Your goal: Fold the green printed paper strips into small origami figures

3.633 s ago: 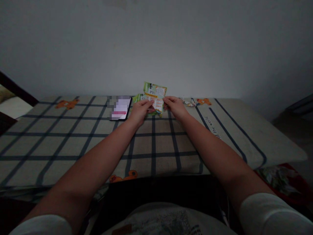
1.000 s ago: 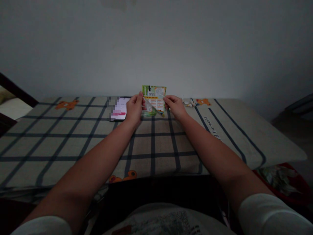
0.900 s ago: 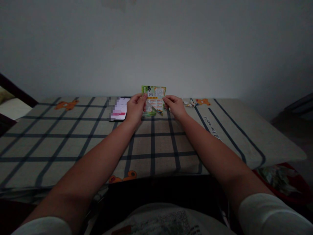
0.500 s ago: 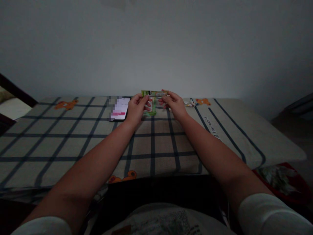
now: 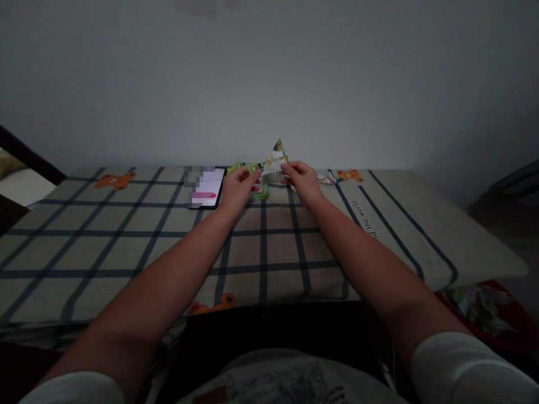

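A green-and-white printed wrapper [image 5: 274,166] is stretched between my two hands above the far side of the table. Its lower part is folded into a narrow strip, and a pointed flap stands up behind. My left hand [image 5: 238,186] pinches the left end between thumb and fingers. The right end is pinched by my right hand [image 5: 304,182]. Below and behind the left hand lies a pile of flat green wrappers [image 5: 261,193], partly hidden by that hand. Just right of my right hand are some printed strips [image 5: 327,178], too small to make out well.
A lit phone [image 5: 209,188] lies left of my left hand. The checked cloth [image 5: 126,252] covers the table, which meets a grey wall [image 5: 269,73]. Below the right edge sits a red container [image 5: 516,320] with crumpled wrappers [image 5: 484,308]. A dark wooden chair part [image 5: 29,154] is at far left.
The strip held level between my hands has opened out into a tilted piece with a pointed flap upward. My left hand has shifted slightly right and down, showing more green wrappers behind it.
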A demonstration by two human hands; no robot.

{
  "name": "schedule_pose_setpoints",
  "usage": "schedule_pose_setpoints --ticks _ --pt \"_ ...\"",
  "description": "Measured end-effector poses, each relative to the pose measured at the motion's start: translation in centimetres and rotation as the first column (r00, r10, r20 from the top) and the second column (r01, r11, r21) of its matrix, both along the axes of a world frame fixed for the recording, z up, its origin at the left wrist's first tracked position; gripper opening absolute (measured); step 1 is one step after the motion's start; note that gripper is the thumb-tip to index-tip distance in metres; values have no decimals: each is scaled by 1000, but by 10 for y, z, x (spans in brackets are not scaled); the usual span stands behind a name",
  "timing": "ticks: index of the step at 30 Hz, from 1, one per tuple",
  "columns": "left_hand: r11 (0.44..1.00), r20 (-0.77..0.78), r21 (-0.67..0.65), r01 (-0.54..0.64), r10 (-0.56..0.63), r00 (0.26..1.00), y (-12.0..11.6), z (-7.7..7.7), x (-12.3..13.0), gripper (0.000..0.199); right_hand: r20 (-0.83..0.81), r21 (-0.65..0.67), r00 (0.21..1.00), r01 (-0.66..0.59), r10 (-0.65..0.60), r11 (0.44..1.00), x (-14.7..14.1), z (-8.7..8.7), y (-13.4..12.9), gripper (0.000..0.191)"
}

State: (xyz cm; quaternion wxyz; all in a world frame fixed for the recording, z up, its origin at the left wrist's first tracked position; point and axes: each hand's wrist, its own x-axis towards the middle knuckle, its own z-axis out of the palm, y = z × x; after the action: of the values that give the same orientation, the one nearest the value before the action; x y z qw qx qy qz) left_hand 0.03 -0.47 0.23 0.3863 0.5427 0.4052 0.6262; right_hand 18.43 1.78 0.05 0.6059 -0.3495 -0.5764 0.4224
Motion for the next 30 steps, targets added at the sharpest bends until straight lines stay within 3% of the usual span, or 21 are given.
schedule_pose_setpoints --ticks 5,10,13,19,25,30 --pt "981 -6 -149 126 -128 992 -2 2 1 51 -65 -45 998 -28 25 999 2 -5 5 45" --pt "953 -59 -208 219 -236 970 0 -3 0 34 -74 -69 997 -33 28 997 3 -7 7 54" --pt "962 -72 -187 197 -213 974 -2 -3 0 30 -116 -118 993 -49 36 992 2 -6 8 56" --pt "975 -95 -155 159 -175 980 -1 -6 0 27 -119 -199 981 -172 151 965 -1 -1 1 37" --pt "978 -164 -168 125 -152 975 4 -13 -2 27 -139 -226 983 -152 123 962 -3 0 -1 35" --pt "988 -119 -102 118 -130 984 0 -8 1 42 -89 -212 987 -150 134 966 -3 -1 1 39"
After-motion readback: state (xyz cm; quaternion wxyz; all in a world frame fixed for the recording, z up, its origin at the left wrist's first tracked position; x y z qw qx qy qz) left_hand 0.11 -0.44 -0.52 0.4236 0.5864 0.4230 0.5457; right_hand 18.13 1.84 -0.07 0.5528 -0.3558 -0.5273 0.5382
